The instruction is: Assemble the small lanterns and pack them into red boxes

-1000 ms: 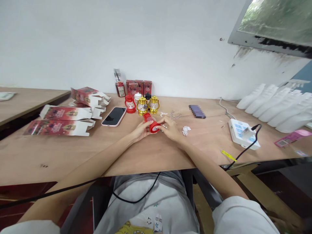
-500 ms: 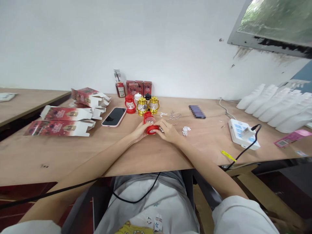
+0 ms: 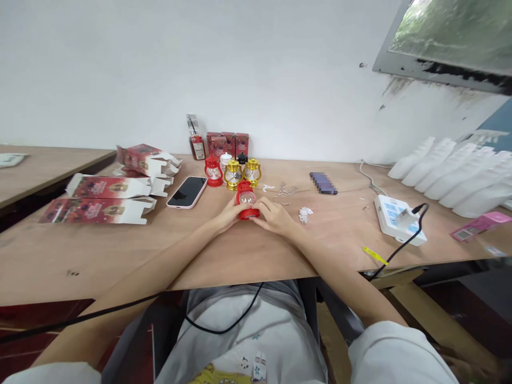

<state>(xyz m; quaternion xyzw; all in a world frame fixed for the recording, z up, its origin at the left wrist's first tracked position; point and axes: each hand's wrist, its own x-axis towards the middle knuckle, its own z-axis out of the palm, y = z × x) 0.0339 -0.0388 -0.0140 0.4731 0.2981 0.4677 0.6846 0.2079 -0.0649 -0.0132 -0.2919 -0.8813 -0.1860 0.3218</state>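
Note:
A small red lantern [image 3: 247, 198] with a clear globe is held between both hands just over the table, close to upright. My left hand [image 3: 229, 216] grips its left side, fingers partly hidden behind it. My right hand [image 3: 272, 214] closes on the lantern's lower right side near the base. Behind it stand another red lantern [image 3: 213, 172], two gold lanterns [image 3: 233, 175], a white one [image 3: 225, 160] and a black one [image 3: 242, 158]. Right of my hands lie thin metal wire pieces [image 3: 287, 190] and a small pile of white pieces [image 3: 304, 214].
Flattened red-and-white cartons [image 3: 106, 186] lie at left beside a pink-edged phone [image 3: 188, 192]. Small red boxes [image 3: 236, 144] and a bottle [image 3: 197, 145] stand against the wall. At right are a power strip [image 3: 398, 218] with a black cable, white stacked forms [image 3: 452, 173] and a pink box [image 3: 480, 226].
The red lantern in my hands has turned from tilted, base toward me, to nearly upright. My right fingers have shifted slightly at its base.

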